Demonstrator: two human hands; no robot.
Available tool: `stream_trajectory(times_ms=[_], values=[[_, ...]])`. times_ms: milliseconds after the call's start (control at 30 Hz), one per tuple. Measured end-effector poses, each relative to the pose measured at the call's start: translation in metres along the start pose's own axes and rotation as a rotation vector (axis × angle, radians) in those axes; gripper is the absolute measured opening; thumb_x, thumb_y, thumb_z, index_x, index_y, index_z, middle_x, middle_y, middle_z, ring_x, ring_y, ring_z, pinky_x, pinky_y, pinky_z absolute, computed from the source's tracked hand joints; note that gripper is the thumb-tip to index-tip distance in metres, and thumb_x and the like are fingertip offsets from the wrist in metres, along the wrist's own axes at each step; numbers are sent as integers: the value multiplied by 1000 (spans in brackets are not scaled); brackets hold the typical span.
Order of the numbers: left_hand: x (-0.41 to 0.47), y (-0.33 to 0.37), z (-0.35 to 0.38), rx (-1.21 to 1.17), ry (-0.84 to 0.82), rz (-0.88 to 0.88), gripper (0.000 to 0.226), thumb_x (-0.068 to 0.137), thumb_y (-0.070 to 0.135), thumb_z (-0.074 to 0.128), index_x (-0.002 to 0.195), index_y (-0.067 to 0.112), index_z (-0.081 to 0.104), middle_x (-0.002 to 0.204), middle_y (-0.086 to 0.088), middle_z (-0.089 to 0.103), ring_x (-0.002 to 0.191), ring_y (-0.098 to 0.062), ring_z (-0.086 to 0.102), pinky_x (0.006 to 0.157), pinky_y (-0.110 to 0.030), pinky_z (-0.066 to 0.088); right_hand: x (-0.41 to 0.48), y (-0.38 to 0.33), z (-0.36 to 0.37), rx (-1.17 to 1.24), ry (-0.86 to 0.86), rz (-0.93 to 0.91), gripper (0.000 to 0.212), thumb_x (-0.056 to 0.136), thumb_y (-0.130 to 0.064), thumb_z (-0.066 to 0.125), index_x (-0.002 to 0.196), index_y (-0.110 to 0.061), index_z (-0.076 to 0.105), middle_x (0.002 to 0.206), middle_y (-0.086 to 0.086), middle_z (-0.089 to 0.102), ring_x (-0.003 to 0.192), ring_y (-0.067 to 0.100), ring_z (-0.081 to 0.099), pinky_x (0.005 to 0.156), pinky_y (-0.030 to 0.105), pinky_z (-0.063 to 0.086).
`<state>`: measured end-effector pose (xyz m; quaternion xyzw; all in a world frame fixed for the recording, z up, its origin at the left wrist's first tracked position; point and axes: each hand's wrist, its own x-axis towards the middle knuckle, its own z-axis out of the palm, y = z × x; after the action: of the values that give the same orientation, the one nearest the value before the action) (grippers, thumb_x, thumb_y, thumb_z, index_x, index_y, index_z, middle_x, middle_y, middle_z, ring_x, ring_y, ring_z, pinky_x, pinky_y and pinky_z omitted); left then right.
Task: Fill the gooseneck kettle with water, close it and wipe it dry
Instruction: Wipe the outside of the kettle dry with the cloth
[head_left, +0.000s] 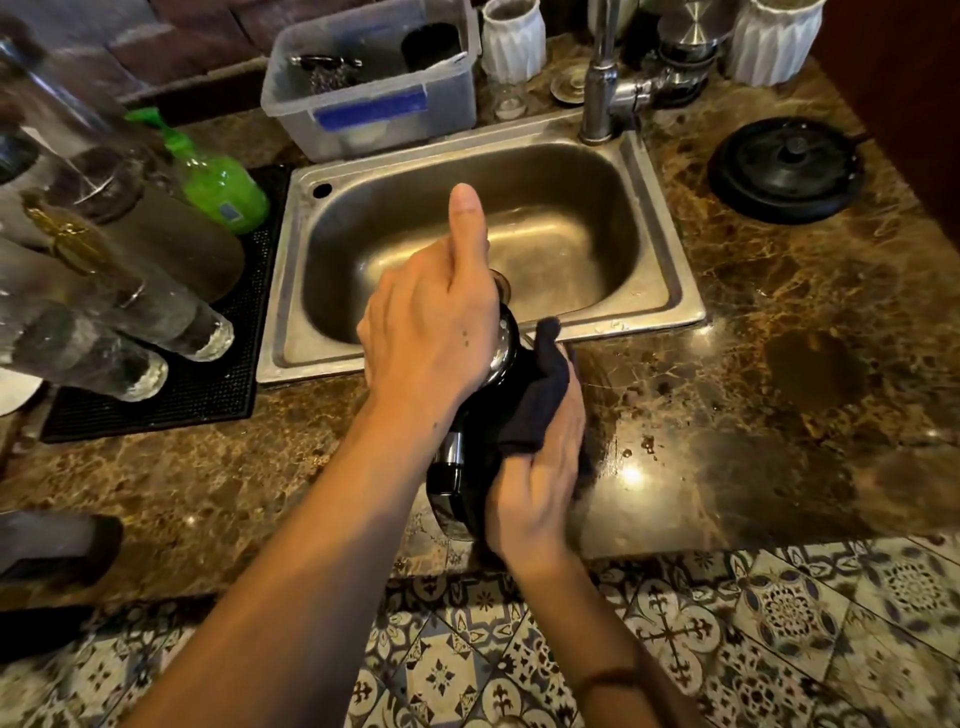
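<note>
**Metal, stone, cloth and plastic**

The sink (660, 249) is brushed steel, dull and water-marked. Around it the table (779, 322) is polished brown marble, glossy with light spots. The kettle (457, 467) is shiny black with chrome trim; a dark matt cloth (540, 395) covers it. Behind the sink, a cloudy plastic tub (374, 98).

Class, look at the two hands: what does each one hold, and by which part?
The left hand grips the kettle around its top. The right hand presses a dark cloth against the kettle's side.
</note>
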<state>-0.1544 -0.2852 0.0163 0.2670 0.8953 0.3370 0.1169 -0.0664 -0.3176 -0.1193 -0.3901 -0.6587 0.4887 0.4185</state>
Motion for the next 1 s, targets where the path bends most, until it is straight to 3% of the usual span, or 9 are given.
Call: stream_trajectory(times_ms=[100, 167, 267, 400, 500, 567, 700, 867, 1000], values=[[0, -1, 1, -6, 5, 19, 73, 103, 61, 8, 103, 31, 75, 124, 6, 73, 126, -24, 56, 94, -41, 30, 37, -6, -12, -55, -53, 172, 59, 97, -40, 21, 142, -17, 51, 144, -3, 50, 137, 13, 42, 118, 30, 26], [-1, -1, 0, -3, 12, 31, 73, 104, 60, 9, 100, 30, 75, 121, 5, 74, 122, -24, 57, 89, -36, 27, 84, -11, -14, -93, -272, 405, 50, 96, -51, 24, 110, -30, 66, 128, 3, 66, 121, 26, 56, 109, 46, 39], [-2, 0, 0, 1, 14, 22, 72, 105, 59, 11, 100, 29, 75, 116, 4, 73, 114, -21, 58, 87, -34, 26, 118, -29, -16, -116, -482, 358, 43, 95, -52, 29, 89, -31, 65, 111, 5, 71, 106, 30, 62, 96, 55, 46], [-1, 1, 0, -3, 20, 24, 73, 104, 60, 11, 98, 25, 75, 111, 5, 73, 100, -16, 54, 88, -34, 27, 62, -22, -19, 69, -241, 125, 49, 101, -49, 24, 122, -27, 63, 119, -1, 67, 116, 21, 61, 101, 55, 46], [1, 0, 0, -8, 20, 13, 75, 103, 61, 9, 101, 24, 75, 116, 2, 74, 110, -19, 59, 90, -38, 30, 3, 5, -9, -37, -82, -79, 52, 105, -38, 27, 155, -25, 25, 160, 6, 33, 149, 28, 32, 119, 54, 29], [1, -1, 0, -29, 6, 12, 77, 101, 64, 8, 101, 25, 75, 117, 2, 75, 117, -21, 61, 98, -43, 37, -15, 21, -4, -110, -44, -131, 58, 105, -40, 27, 159, -27, 9, 164, 3, 17, 152, 34, 21, 121, 54, 25], [2, -1, -1, -47, -11, 13, 80, 97, 68, 6, 103, 27, 74, 114, 4, 76, 118, -21, 63, 104, -49, 42, 7, 26, -7, -61, -27, -142, 56, 104, -35, 28, 153, -6, 28, 157, 17, 33, 148, 34, 32, 117, 56, 31], [1, 1, -1, -19, 29, -2, 77, 99, 66, 9, 106, 26, 75, 120, 1, 75, 121, -27, 62, 102, -48, 42, 77, -6, -23, 15, -276, 243, 50, 97, -42, 28, 119, -18, 66, 113, -3, 68, 109, 13, 60, 91, 30, 45], [-1, 5, -3, -35, 37, -9, 69, 102, 62, 14, 109, 29, 74, 121, 2, 75, 122, -25, 61, 104, -46, 42, 128, -26, -18, 52, -522, 395, 37, 95, -36, 46, 66, -31, 67, 64, -12, 65, 66, 14, 58, 66, 35, 41]])
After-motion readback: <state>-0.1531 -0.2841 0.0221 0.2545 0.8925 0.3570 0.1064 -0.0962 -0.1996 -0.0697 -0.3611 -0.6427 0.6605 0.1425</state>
